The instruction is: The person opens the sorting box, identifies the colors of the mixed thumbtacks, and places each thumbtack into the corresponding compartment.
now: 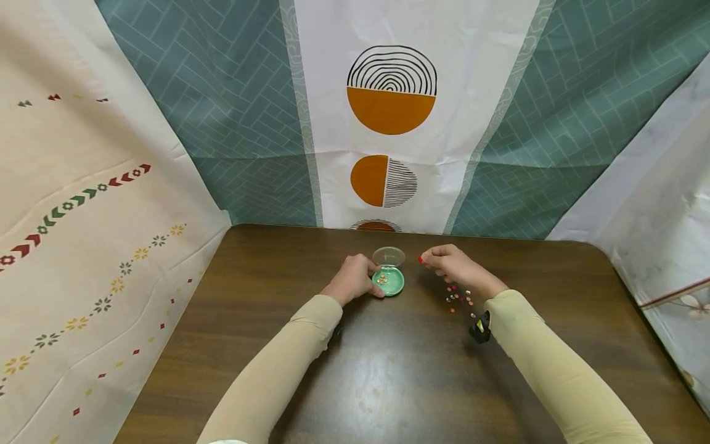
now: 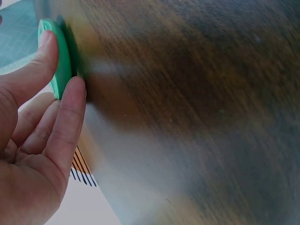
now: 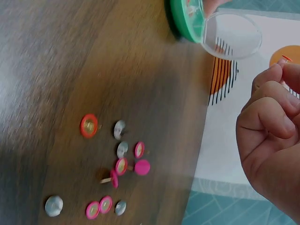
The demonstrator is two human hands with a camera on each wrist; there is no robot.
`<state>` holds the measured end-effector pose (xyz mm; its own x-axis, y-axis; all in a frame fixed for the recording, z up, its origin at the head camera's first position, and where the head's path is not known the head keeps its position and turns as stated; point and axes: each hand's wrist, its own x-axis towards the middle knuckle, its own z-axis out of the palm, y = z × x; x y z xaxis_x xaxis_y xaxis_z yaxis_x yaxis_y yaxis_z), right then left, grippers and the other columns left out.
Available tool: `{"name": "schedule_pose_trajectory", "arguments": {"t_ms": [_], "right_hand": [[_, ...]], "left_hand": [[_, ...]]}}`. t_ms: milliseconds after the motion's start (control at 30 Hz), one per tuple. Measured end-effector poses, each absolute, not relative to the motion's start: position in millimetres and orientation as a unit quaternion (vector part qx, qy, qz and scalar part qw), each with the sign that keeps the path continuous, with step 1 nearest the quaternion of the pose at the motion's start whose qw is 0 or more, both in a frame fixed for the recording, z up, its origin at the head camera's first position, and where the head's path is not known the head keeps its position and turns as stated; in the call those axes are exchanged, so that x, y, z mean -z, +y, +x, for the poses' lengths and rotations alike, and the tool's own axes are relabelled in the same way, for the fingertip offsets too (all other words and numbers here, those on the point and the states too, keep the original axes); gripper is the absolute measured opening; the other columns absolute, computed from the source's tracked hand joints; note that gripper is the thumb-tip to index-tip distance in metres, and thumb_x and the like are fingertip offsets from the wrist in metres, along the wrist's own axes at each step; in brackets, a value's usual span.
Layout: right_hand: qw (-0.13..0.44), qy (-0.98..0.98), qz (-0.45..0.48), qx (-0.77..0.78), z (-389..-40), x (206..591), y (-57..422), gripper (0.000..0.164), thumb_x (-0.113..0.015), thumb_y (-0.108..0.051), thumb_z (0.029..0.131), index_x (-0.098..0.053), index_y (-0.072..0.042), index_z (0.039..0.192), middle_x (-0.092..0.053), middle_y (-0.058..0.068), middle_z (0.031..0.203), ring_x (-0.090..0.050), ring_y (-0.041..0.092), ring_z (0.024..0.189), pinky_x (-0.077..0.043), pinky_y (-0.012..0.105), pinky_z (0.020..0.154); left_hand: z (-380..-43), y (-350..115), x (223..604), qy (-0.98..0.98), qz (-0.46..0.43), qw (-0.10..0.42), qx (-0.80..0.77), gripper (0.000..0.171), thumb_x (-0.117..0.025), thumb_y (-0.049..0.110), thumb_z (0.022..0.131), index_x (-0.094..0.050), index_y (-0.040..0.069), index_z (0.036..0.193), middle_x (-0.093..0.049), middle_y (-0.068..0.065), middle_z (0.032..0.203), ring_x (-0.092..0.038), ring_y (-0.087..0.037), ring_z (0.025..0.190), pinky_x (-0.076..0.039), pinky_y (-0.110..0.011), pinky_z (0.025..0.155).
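Note:
A round green plastic case (image 1: pixel 396 282) stands on the brown table, its clear lid (image 1: pixel 388 255) flipped back on the far side. Several thumbtacks (image 1: pixel 382 279) lie inside it. My left hand (image 1: pixel 355 279) holds the case by its left rim, thumb on the near side; in the left wrist view the thumb lies against the green wall (image 2: pixel 62 70). To the right of the case, my right hand (image 1: pixel 456 265) is raised above the table and pinches a red thumbtack (image 1: pixel 420 259) between thumb and forefinger. Its other fingers are curled in.
Loose thumbtacks, pink, orange-red and silver, are scattered on the table below the right hand, among them a pink one (image 3: pixel 142 167) and a silver one (image 3: pixel 54 206). A patterned curtain (image 1: pixel 255 185) hangs behind the table's far edge, with light cloth on both sides.

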<state>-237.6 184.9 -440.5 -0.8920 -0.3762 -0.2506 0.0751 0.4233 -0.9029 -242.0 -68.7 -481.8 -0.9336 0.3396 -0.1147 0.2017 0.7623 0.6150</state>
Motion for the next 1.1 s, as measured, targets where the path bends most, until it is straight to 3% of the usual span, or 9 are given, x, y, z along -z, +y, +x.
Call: {"name": "schedule_pose_trajectory", "arguments": {"t_ms": [133, 367, 600, 767, 867, 1100], "right_hand": [[0.211, 0.816, -0.092, 0.530, -238.4, 439.0, 176.2, 0.026, -0.048, -0.024, 0.097, -0.058, -0.002, 0.104, -0.036, 0.000, 0.071, -0.023, 0.010, 0.053, -0.023, 0.025, 0.047], [0.200, 0.816, -0.095, 0.534, -238.6, 438.1, 159.0, 0.025, -0.048, -0.024, 0.097, -0.059, -0.003, 0.106, -0.043, 0.004, 0.079, -0.025, 0.011, 0.054, -0.024, 0.025, 0.048], [0.191, 0.823, -0.098, 0.526, -238.7, 445.8, 143.3, 0.031, -0.050, -0.026, 0.097, -0.060, 0.001, 0.108, -0.042, 0.001, 0.070, -0.026, 0.012, 0.052, -0.025, 0.025, 0.047], [0.149, 0.853, -0.128, 0.484, -237.7, 456.5, 133.9, 0.027, -0.050, -0.020, 0.096, -0.065, 0.001, 0.104, -0.060, 0.004, 0.091, -0.048, 0.015, 0.077, -0.041, 0.028, 0.067], [0.126, 0.867, -0.145, 0.459, -238.5, 463.5, 128.3, 0.023, -0.050, -0.016, 0.095, -0.066, 0.000, 0.101, -0.063, 0.007, 0.101, -0.051, 0.017, 0.091, -0.042, 0.031, 0.077], [0.093, 0.903, -0.155, 0.389, -238.8, 474.6, 115.3, 0.019, -0.052, -0.018, 0.094, -0.068, -0.007, 0.095, -0.063, 0.003, 0.092, -0.048, 0.016, 0.068, -0.039, 0.028, 0.056]], "left_hand": [[-241.6, -69.0, 481.7, 0.932, 0.144, 0.111, -0.314, 0.063, -0.088, 0.031, 0.056, -0.068, 0.012, 0.112, -0.063, 0.005, 0.110, -0.055, -0.012, 0.100, -0.043, -0.021, 0.079], [-243.0, -69.3, 482.8, 0.931, 0.149, 0.106, -0.317, 0.063, -0.088, 0.031, 0.055, -0.068, 0.011, 0.111, -0.064, 0.005, 0.107, -0.055, -0.011, 0.098, -0.043, -0.021, 0.078], [-243.2, -69.6, 484.6, 0.930, 0.152, 0.104, -0.319, 0.064, -0.088, 0.033, 0.053, -0.069, 0.011, 0.110, -0.065, 0.005, 0.104, -0.056, -0.010, 0.093, -0.043, -0.020, 0.074], [-243.8, -69.3, 486.6, 0.930, 0.155, 0.103, -0.318, 0.064, -0.088, 0.033, 0.054, -0.069, 0.011, 0.111, -0.065, 0.005, 0.103, -0.056, -0.010, 0.091, -0.044, -0.020, 0.072], [-243.7, -69.4, 486.0, 0.931, 0.155, 0.103, -0.315, 0.063, -0.088, 0.033, 0.055, -0.069, 0.012, 0.111, -0.064, 0.005, 0.105, -0.056, -0.010, 0.092, -0.044, -0.019, 0.072], [-242.7, -70.3, 483.6, 0.930, 0.156, 0.104, -0.316, 0.062, -0.087, 0.033, 0.056, -0.069, 0.012, 0.111, -0.064, 0.005, 0.107, -0.055, -0.009, 0.091, -0.043, -0.019, 0.071]]}}
